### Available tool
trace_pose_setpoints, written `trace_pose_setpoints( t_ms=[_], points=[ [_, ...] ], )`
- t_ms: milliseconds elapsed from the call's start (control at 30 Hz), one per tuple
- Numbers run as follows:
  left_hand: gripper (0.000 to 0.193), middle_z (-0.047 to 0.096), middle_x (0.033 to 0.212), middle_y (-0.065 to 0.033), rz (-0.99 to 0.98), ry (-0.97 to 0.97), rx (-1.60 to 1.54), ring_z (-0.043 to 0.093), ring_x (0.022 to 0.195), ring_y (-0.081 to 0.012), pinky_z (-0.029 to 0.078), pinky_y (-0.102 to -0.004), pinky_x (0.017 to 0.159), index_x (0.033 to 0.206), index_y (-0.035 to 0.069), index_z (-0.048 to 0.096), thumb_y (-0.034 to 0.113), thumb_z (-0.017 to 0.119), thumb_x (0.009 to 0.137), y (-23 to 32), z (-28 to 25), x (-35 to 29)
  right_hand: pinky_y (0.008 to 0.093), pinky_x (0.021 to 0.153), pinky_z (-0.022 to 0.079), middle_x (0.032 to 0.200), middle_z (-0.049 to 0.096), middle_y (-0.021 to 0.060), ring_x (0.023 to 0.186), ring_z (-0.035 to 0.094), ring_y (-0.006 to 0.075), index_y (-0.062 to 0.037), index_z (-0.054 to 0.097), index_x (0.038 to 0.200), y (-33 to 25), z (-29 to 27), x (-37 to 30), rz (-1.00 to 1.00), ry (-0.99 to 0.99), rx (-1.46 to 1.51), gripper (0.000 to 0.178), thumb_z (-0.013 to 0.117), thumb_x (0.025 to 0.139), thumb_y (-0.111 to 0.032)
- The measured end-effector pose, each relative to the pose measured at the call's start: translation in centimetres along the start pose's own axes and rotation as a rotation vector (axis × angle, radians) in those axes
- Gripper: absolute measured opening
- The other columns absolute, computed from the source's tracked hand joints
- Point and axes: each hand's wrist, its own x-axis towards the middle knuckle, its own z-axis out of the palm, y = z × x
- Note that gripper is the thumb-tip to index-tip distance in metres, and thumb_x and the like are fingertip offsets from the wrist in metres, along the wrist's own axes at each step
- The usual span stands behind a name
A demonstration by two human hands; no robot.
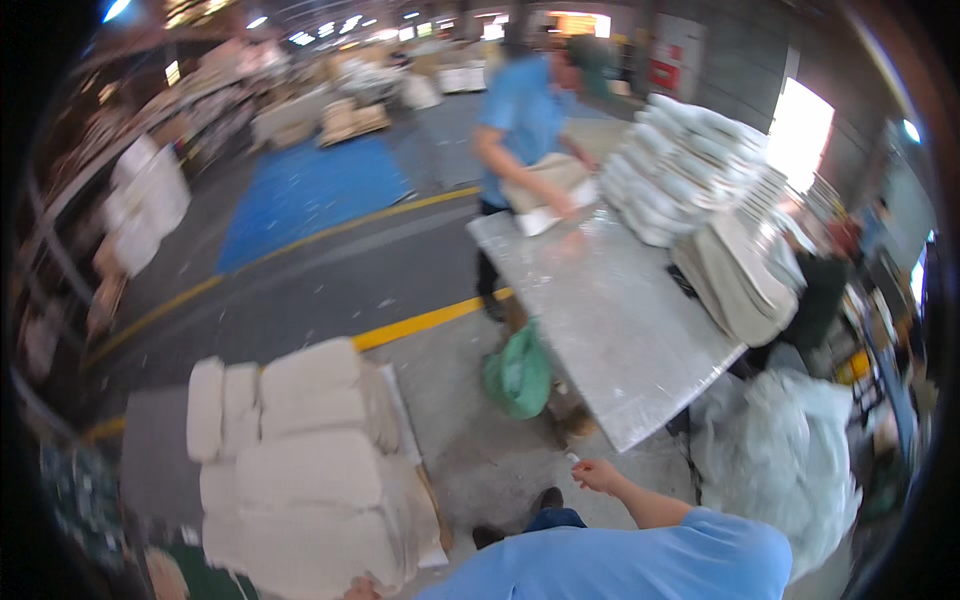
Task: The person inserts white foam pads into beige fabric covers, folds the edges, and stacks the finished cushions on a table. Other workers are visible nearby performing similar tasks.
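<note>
My right hand [596, 476] is held out in front of my body near the close corner of the metal-topped table [620, 320]. Its fingers are closed on a small white piece [572, 458], too small to name. At the lower edge my left hand [362, 588] shows only in part, beside the near side of a stack of cream folded cloth bundles [310, 470]; its fingers are blurred and cut off. Across the table, a co-worker in a blue shirt [518, 110] handles a beige and white folded bundle [548, 190].
White wrapped bundles [685, 165] are piled on the table's far right, with folded beige cloth [735, 280] nearer. A green bag [520, 370] hangs by the table's left side. Clear plastic sacking [775, 460] bulges at right. A blue mat [310, 195] lies beyond the yellow floor line [430, 322].
</note>
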Motion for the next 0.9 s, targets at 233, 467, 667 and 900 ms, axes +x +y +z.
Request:
trace_pose_setpoints(
  t_ms=[233, 467, 667, 900],
  points=[
    [0.046, 0.077, 0.103, -0.0211, 0.483, -0.005, -0.218, 0.075, 0.089, -0.0339, 0.057, -0.0451, 0.086, 0.127, 0.000, 0.069, 0.040, 0.059, 0.107, 16.2, 4.2, 5.9, 0.0348, 0.065, 0.057, 0.101, 0.078, 0.0053, 0.079, 0.074, 0.0169, -0.0089, 0.076, 0.121, 7.6, -5.3, -4.9, 0.170, 0.136, 0.069, 0.035, 0.072, 0.097, -0.034],
    [0.045, 0.073, 0.126, -0.0251, 0.799, -0.160, 0.009, 0.068, 0.122, -0.0346, 0.052, -0.0406, 0.105, 0.130, 0.003, 0.069, 0.040, 0.063, 0.105, 30.1, 12.8, 1.2, 0.0378, 0.059, 0.058, 0.100, 0.078, 0.0069, 0.078, 0.075, 0.0197, -0.0071, 0.076, 0.115, 23.6, -10.0, -15.5, 0.535, 0.264, 0.221, 0.033, 0.072, 0.096, -0.034],
    [0.066, 0.077, 0.104, -0.0126, 0.784, -0.362, 0.456, 0.072, 0.089, -0.0224, 0.057, -0.0379, 0.082, 0.143, 0.006, 0.065, 0.057, 0.065, 0.101, 38.5, 24.2, -1.9, 0.0363, 0.057, 0.056, 0.099, 0.078, 0.0108, 0.072, 0.075, 0.0234, -0.0030, 0.074, 0.113, 32.0, -15.7, -24.2, 0.610, 0.454, 0.630, 0.029, 0.072, 0.094, -0.024],
    [0.065, 0.077, 0.115, -0.0126, 0.812, -0.731, 0.396, 0.073, 0.103, -0.0181, 0.056, -0.0336, 0.091, 0.152, 0.007, 0.055, 0.045, 0.071, 0.102, 48.2, 35.5, -4.7, 0.0341, 0.056, 0.052, 0.098, 0.076, 0.0107, 0.072, 0.074, 0.0221, -0.0006, 0.073, 0.118, 35.2, -23.4, -23.5, 0.584, 0.651, 0.819, 0.032, 0.074, 0.093, -0.021]
  ],
)
